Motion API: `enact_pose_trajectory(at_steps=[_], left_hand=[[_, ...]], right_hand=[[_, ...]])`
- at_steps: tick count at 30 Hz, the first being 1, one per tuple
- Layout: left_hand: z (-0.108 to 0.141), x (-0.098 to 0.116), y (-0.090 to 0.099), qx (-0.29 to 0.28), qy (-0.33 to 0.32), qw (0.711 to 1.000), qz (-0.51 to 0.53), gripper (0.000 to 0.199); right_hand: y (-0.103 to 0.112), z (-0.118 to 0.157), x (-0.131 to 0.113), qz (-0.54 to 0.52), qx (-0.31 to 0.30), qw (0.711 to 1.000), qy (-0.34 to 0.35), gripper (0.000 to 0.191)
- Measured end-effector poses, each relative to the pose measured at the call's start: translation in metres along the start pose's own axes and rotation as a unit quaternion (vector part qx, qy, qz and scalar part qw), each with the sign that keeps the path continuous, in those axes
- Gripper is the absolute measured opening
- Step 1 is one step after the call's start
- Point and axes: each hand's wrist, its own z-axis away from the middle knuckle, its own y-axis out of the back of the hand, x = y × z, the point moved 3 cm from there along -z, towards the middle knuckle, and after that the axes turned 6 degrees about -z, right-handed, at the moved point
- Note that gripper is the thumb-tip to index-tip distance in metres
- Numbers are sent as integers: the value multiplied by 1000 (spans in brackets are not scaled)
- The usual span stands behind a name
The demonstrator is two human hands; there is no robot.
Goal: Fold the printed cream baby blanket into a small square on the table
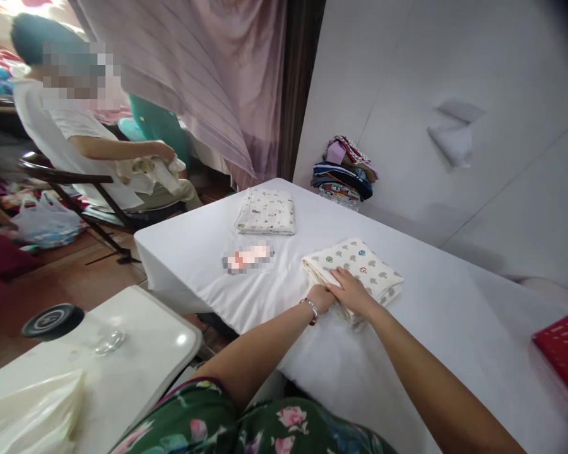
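Note:
A folded cream cloth (376, 268) with grey mushroom-like shapes and small coloured marks lies on the white-covered table (435, 309). My left hand (322, 297), with a bracelet at the wrist, is closed at the near left edge of this cloth; its fingertips are partly hidden. Right beside it, my right hand (353, 291) rests on top of the cloth with fingers stretched out. Farther back is another folded cloth (266, 213), white with small dark figures. Between that cloth and my arms lies a blurred-out flat item (248, 257) in pink and orange.
A lower white table (142, 334) at left bears a black-lidded clear jar (54, 321) and a pale plastic bag (38, 410). A red perforated basket (565, 353) stands at right. Stacked clothes (343, 176) sit by the wall. A seated person (82, 132) handles cloth at upper left.

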Motion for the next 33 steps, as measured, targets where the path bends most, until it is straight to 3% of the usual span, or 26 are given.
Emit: enact_pose_trajectory(at_steps=[5, 10, 16, 19, 23, 27, 33], left_hand=[[-1, -3, -2, -40, -19, 995, 91, 16], [-4, -9, -4, -55, -8, 988, 142, 20], [-9, -9, 6, -16, -11, 977, 211, 18], [-14, -6, 13, 6, -8, 971, 239, 14], [-16, -4, 18, 28, 2, 960, 277, 15], [-16, -4, 20, 32, 16, 949, 314, 20], [-24, 0, 25, 28, 26, 928, 369, 19]], right_hand=[[-2, -3, 6, -3, -15, 1000, -2, 50], [-11, 1, 9, -25, -23, 999, -11, 57], [-4, 5, 15, -130, -33, 991, 1, 57], [15, -11, 27, -145, 48, 988, -10, 51], [45, -46, 63, -15, 171, 983, -67, 46], [62, -75, 103, 39, 164, 971, -170, 48], [62, -100, 121, 18, 112, 978, -172, 53]])
